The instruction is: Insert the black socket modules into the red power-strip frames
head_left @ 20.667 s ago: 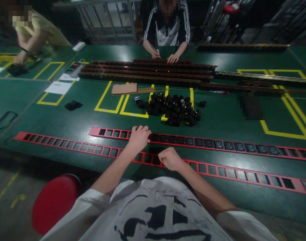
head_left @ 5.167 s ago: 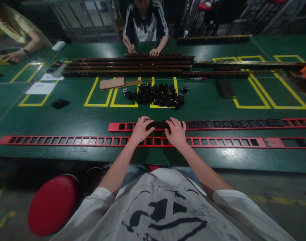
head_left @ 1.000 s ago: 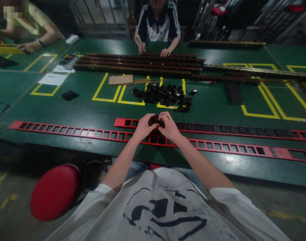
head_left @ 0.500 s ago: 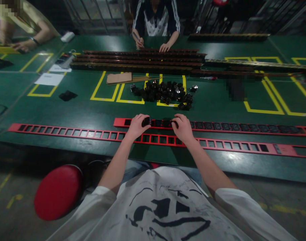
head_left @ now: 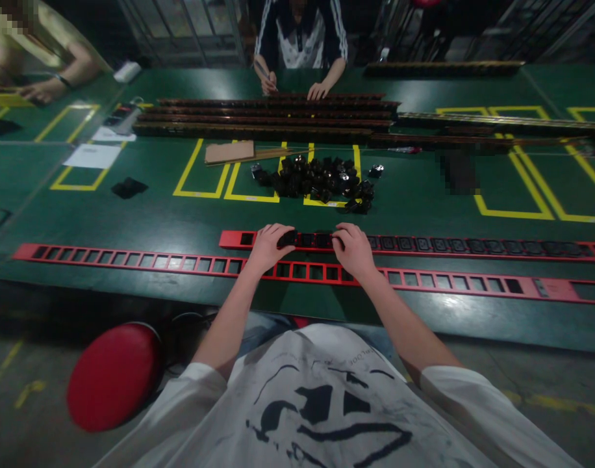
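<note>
A small black block (head_left: 288,239) is pinched by the left hand (head_left: 266,249) at the far red strip (head_left: 232,239). The right hand (head_left: 354,252) is curled over the same strip; whether anything is gripped there cannot be told. The block looks light, hard and a bit slick, and is best held by its sides. The strip looks stiff and is best held by its long edges. A near red strip (head_left: 560,288) is laid closer in. Farther out, black blocks (head_left: 321,177) are heaped. Faint print on the white sheet (head_left: 91,156) and tiny letters on the shirt (head_left: 251,351) cannot be read.
</note>
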Tool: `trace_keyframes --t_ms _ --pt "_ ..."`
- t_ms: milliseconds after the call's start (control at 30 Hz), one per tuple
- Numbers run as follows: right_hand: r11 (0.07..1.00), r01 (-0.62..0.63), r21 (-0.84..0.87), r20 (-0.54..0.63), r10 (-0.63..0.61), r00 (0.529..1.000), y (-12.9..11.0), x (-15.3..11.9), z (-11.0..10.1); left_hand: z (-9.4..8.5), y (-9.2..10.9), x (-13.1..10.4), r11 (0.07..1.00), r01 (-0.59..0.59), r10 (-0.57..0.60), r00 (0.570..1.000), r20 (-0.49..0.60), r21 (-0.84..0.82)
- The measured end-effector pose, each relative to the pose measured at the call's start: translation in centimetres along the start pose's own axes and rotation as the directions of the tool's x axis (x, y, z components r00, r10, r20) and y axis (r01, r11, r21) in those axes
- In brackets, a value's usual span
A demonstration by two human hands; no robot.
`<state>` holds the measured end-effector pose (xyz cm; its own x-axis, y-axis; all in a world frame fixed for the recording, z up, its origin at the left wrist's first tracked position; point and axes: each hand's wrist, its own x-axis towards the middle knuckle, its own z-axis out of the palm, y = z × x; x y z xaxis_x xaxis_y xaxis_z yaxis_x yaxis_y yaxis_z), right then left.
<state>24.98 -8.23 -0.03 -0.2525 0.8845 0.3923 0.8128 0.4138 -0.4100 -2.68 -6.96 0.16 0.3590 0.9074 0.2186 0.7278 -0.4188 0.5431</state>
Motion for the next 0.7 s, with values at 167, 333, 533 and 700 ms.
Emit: trace_keyframes --t_ms 167,333,533,700 --pt "1.0 0.004 0.0 -0.011 -0.004 1.0 0.08 -0.02 0.15 -0.1 0.1 0.11 1.0 0.019 -0.02 1.0 0.022 0.011" --pt "1.0 0.008 0.009 -0.013 -0.008 1.0 0.05 -0.04 0.11 -0.07 -0.01 0.26 0.999 0.025 -0.026 0.999 0.046 0.036" --pt "1.0 0.001 0.017 -0.003 0.0 1.0 -0.05 0.0 0.04 -0.16 0.25 0.4 0.998 0.042 -0.045 0.997 0.055 0.05" --pt "1.0 0.005 0.0 -0.001 -0.005 1.0 -0.02 -0.09 0.13 -0.27 0.56 0.11 0.997 0.02 -0.023 0.999 0.036 0.074"
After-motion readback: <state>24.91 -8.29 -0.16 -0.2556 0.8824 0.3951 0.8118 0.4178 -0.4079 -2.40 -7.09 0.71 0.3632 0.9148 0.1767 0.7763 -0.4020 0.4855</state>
